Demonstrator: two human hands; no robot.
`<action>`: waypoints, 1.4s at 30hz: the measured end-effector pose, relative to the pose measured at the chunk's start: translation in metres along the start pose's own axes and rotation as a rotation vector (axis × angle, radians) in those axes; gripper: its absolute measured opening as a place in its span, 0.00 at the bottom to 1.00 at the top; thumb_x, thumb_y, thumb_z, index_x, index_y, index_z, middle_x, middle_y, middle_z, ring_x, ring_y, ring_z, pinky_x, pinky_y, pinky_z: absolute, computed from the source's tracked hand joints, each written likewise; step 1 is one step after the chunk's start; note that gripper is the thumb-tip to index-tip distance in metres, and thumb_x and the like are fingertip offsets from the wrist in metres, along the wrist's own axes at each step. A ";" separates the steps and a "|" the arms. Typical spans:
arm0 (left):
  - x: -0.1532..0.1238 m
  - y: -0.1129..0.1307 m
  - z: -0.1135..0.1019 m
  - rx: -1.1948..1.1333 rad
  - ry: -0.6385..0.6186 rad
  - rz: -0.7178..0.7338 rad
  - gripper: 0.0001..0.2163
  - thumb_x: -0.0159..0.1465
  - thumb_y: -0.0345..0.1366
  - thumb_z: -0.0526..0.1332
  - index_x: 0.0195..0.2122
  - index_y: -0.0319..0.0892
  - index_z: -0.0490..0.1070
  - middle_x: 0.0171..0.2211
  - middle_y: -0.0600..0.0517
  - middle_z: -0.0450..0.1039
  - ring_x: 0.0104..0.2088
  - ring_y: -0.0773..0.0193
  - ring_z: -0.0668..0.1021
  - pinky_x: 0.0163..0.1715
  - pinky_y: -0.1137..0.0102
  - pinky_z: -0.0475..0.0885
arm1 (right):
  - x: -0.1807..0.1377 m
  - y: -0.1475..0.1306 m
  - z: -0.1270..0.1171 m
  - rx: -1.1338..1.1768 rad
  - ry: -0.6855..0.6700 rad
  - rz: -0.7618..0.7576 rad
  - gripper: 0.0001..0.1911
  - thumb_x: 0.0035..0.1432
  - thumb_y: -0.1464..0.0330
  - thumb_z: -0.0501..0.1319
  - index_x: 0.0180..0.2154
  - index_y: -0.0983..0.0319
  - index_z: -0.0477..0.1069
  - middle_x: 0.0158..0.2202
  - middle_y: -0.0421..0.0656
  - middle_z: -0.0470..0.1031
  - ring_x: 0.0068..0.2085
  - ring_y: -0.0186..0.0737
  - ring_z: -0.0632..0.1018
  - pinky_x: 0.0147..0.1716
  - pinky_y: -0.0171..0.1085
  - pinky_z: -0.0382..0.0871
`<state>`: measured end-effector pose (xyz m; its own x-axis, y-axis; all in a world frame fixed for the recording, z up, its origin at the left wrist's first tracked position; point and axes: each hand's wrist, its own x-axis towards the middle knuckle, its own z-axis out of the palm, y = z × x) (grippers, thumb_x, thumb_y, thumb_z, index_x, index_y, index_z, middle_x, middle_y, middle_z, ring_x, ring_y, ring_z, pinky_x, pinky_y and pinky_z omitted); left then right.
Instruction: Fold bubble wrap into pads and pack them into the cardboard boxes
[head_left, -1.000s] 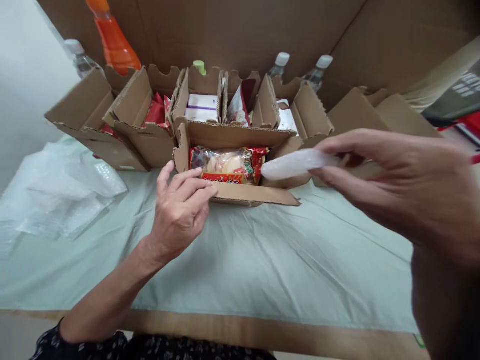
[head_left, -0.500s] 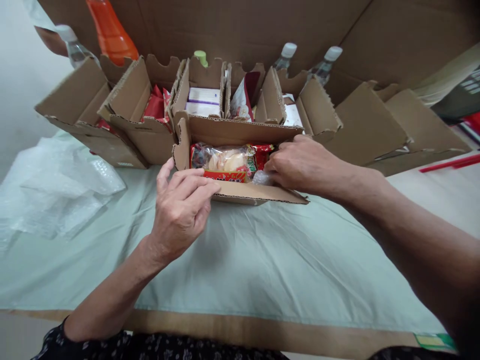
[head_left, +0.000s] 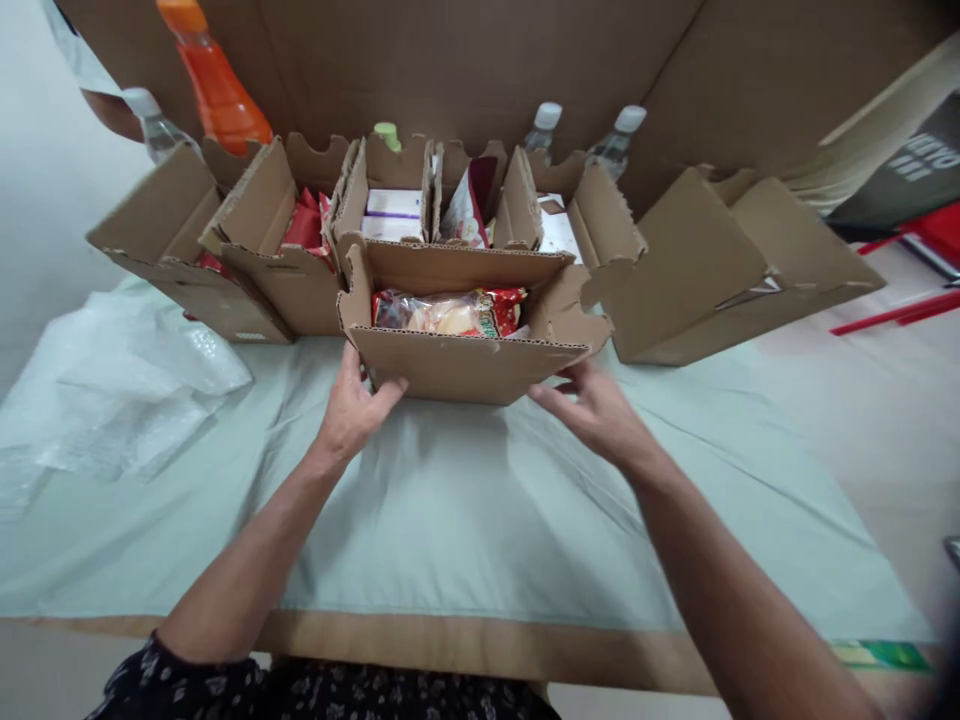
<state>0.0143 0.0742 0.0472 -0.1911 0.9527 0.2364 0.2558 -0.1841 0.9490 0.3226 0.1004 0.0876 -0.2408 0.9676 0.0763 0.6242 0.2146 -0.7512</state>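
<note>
A small open cardboard box stands in front of me on a pale green cloth. Inside it lies a clear and red snack packet. The box's near flap is raised upright. My left hand grips the flap's lower left corner, thumb on the front face. My right hand touches the flap's lower right corner with its fingers stretched out.
Behind it stands a row of open cardboard boxes holding red packets and white cartons. An orange bottle and clear water bottles stand at the back against a cardboard wall. Bubble wrap lies at left.
My right hand pushed a white padded piece into the box's right end and let go. Both hands dropped to the front, and the near flap went from lying flat to upright.
</note>
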 end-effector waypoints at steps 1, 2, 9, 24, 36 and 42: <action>-0.002 0.001 0.007 -0.029 0.010 -0.010 0.26 0.57 0.39 0.68 0.57 0.44 0.67 0.55 0.45 0.75 0.57 0.51 0.78 0.59 0.53 0.74 | 0.000 0.000 0.011 0.037 0.027 0.004 0.30 0.58 0.43 0.63 0.48 0.60 0.74 0.47 0.53 0.81 0.44 0.52 0.82 0.39 0.47 0.78; -0.008 0.003 0.012 -0.051 0.025 -0.013 0.26 0.57 0.39 0.68 0.57 0.44 0.67 0.54 0.45 0.76 0.56 0.51 0.78 0.58 0.54 0.74 | -0.004 -0.002 0.018 0.055 0.062 0.011 0.29 0.58 0.43 0.63 0.47 0.61 0.75 0.46 0.53 0.81 0.42 0.52 0.82 0.39 0.47 0.78; -0.122 0.031 -0.011 0.127 0.103 -0.069 0.15 0.61 0.44 0.68 0.46 0.42 0.75 0.40 0.46 0.81 0.48 0.50 0.82 0.57 0.56 0.77 | -0.094 -0.033 0.027 0.034 0.178 -0.045 0.19 0.66 0.51 0.61 0.35 0.59 0.77 0.35 0.49 0.82 0.37 0.49 0.81 0.39 0.44 0.77; -0.143 0.045 0.027 0.135 -0.048 0.147 0.35 0.65 0.33 0.63 0.73 0.43 0.53 0.68 0.37 0.66 0.68 0.45 0.70 0.67 0.48 0.69 | -0.152 -0.012 0.010 0.141 0.362 0.110 0.18 0.59 0.52 0.68 0.41 0.59 0.80 0.38 0.48 0.83 0.43 0.52 0.83 0.46 0.49 0.79; -0.041 0.029 0.124 0.044 -0.445 0.254 0.33 0.65 0.36 0.60 0.72 0.45 0.55 0.69 0.41 0.66 0.65 0.48 0.73 0.65 0.49 0.70 | -0.256 0.029 0.056 -0.172 0.780 0.376 0.28 0.53 0.48 0.71 0.48 0.57 0.71 0.42 0.48 0.76 0.43 0.55 0.80 0.49 0.57 0.75; -0.046 -0.004 0.181 0.181 -0.484 0.219 0.28 0.68 0.40 0.58 0.69 0.40 0.60 0.69 0.35 0.65 0.70 0.46 0.67 0.68 0.45 0.64 | -0.241 0.073 0.028 -0.071 0.834 0.335 0.42 0.45 0.44 0.73 0.56 0.57 0.68 0.49 0.51 0.76 0.55 0.61 0.77 0.62 0.66 0.65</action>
<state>0.1938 0.0751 -0.0057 0.3305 0.9072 0.2605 0.4076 -0.3861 0.8275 0.4053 -0.1208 -0.0046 0.5621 0.7573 0.3324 0.6157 -0.1149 -0.7795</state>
